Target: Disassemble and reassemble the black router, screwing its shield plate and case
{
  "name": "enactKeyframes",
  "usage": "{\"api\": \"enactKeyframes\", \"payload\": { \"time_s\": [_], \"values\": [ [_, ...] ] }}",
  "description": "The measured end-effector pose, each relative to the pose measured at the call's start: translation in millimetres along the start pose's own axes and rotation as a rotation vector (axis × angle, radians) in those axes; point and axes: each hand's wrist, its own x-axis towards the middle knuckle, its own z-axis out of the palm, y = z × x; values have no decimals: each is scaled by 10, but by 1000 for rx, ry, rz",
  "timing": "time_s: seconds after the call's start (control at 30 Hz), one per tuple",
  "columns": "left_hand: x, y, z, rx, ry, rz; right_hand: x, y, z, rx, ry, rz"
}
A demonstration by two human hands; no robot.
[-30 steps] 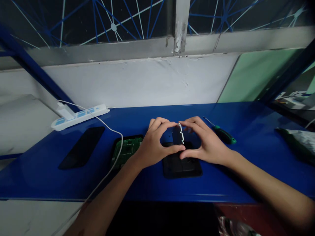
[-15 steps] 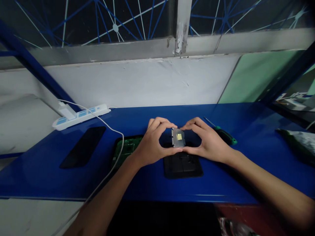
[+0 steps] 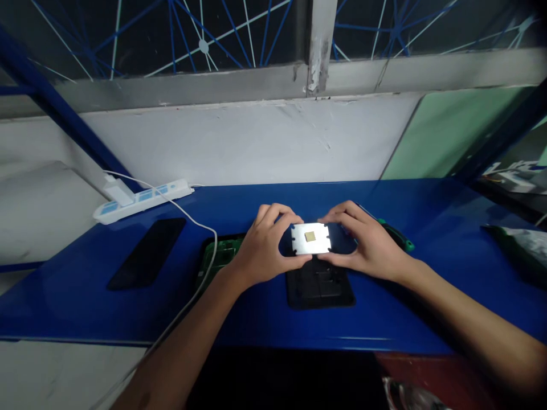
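A silvery metal plate (image 3: 318, 245) with a small yellowish square at its middle is held up between both hands. My left hand (image 3: 267, 245) pinches its left part, thumb below and fingers above. On the other side, my right hand (image 3: 363, 242) grips the plate the same way. Beneath it, a black plastic housing (image 3: 320, 287) lies on the blue table. A green circuit board in a dark case (image 3: 220, 253) is partly hidden behind my left hand and forearm.
A green screwdriver (image 3: 397, 235) lies beyond my right hand. At the left are a black flat panel (image 3: 147, 253) and a white power strip (image 3: 145, 202); its white cable (image 3: 192, 219) crosses the table (image 3: 256, 324). A packet (image 3: 523, 247) lies at the right.
The metal plate has turned, so its face now looks brighter and wider. My right hand has shifted slightly to the right, still holding it.
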Motion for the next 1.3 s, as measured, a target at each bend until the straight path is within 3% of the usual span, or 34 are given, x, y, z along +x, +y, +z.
{"api": "enactKeyframes", "payload": {
  "time_s": [0.27,0.4,0.57,0.67,0.9,1.13,1.23,1.3],
  "values": [
    [3,34,4,-14,-10,22,-2,-14,-8,19,-22,-5],
    [12,54,-18,-98,-70,-14,4,7,-52,35,-60,-2],
    [-2,106,-25,-179,-221,-52,1,128,-19,-157,-17,250],
    [-25,141,7,-182,-304,-60,-16,219,29,-326,-71,380],
    [-26,184,53,-116,-386,-85,-35,262,65,-408,-156,459],
    [-24,199,51,-119,-382,-107,-31,299,100,-399,-152,517],
    [-15,174,40,-128,-301,-93,-23,316,77,-350,-147,512],
    [8,136,6,-129,-186,-86,-10,316,34,-307,-81,508]
  ]
}}
